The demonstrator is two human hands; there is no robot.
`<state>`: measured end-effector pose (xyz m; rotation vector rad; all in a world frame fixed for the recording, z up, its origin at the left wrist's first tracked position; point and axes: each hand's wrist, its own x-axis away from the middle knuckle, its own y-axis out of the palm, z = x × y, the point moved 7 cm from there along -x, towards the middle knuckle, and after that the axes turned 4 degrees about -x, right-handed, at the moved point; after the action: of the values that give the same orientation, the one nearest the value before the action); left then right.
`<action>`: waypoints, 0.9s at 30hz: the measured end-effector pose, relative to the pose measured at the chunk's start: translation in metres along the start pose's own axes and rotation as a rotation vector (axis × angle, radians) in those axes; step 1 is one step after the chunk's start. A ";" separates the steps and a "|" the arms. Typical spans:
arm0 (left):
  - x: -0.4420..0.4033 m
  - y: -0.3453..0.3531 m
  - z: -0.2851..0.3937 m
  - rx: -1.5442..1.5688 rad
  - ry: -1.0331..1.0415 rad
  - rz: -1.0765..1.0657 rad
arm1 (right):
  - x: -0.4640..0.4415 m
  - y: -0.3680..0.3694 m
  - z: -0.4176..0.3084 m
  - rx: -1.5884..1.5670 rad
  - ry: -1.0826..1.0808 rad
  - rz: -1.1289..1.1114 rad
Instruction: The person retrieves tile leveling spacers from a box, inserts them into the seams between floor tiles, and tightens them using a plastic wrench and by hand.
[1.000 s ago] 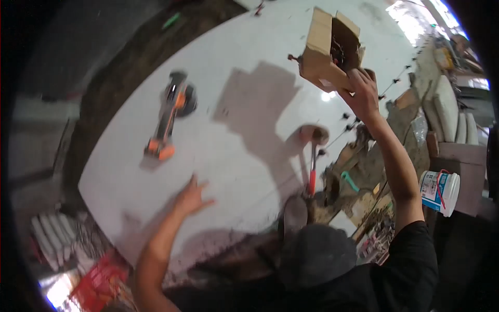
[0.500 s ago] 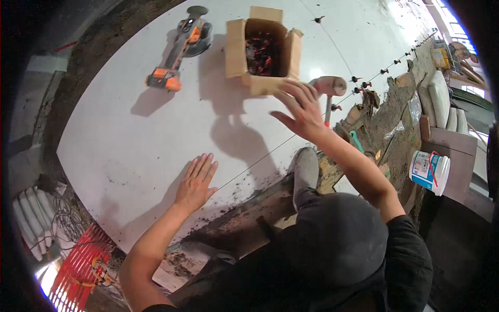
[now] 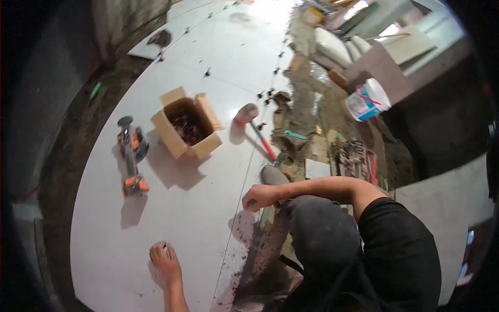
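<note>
My left hand [image 3: 165,261] is on the near part of the large white tile surface [image 3: 197,229], its fingers curled in. Something small may lie between thumb and forefinger; it is too blurred to name. Over the tile joint, close to my knee, my right hand [image 3: 259,197] hangs with its fingers closed, and what they hold, if anything, is hidden. Ahead stands an open cardboard box [image 3: 200,148] with many small dark red pieces inside. A mallet [image 3: 265,143] with a red grip rests right of the box. The orange and black cordless power tool [image 3: 133,156] lies left of it.
Small dark tile levelling clips [image 3: 276,70] stick up along the joints. Rough mortar [image 3: 299,104] borders the tiles on the right, with a green tool [image 3: 295,134] on it. Farther right stands a white bucket [image 3: 368,101]. My shoe [image 3: 274,176] is beside the tile edge.
My right hand has drawn back from the box toward my knee and closed. The left hand, flat before, now has curled fingers. The view has turned, and the mallet shows fully.
</note>
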<state>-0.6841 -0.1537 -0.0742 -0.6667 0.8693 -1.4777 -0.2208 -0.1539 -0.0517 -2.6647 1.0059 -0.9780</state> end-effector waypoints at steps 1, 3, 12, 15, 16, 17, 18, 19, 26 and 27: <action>-0.006 0.004 -0.001 0.058 0.038 0.050 | 0.010 -0.002 0.001 -0.162 0.107 -0.017; -0.022 0.006 -0.002 0.187 -0.025 0.122 | 0.025 -0.004 0.014 -0.283 0.130 0.056; 0.013 -0.073 -0.006 0.452 -0.292 0.331 | 0.065 0.027 0.026 -0.164 0.286 0.098; 0.054 -0.083 -0.018 0.396 -0.269 0.319 | 0.077 0.022 0.010 -0.143 0.329 0.207; 0.073 -0.079 -0.026 0.360 -0.269 0.307 | 0.080 0.019 0.017 -0.155 0.331 0.241; 0.091 -0.077 -0.034 0.325 -0.263 0.289 | 0.079 0.019 0.019 -0.173 0.337 0.281; 0.106 -0.073 -0.039 0.338 -0.252 0.263 | 0.076 0.021 0.012 -0.147 0.311 0.254; 0.121 -0.066 -0.041 0.356 -0.246 0.232 | 0.076 0.022 0.005 -0.120 0.294 0.226; 0.118 -0.081 -0.009 0.177 -0.014 0.031 | 0.084 0.038 0.026 -0.068 0.241 0.280; 0.108 -0.092 0.005 0.153 0.011 0.003 | 0.081 0.038 0.019 -0.112 0.279 0.280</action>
<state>-0.7419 -0.2629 -0.0048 -0.5441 0.7571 -1.5295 -0.1833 -0.2359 -0.0364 -2.4195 1.4831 -1.2829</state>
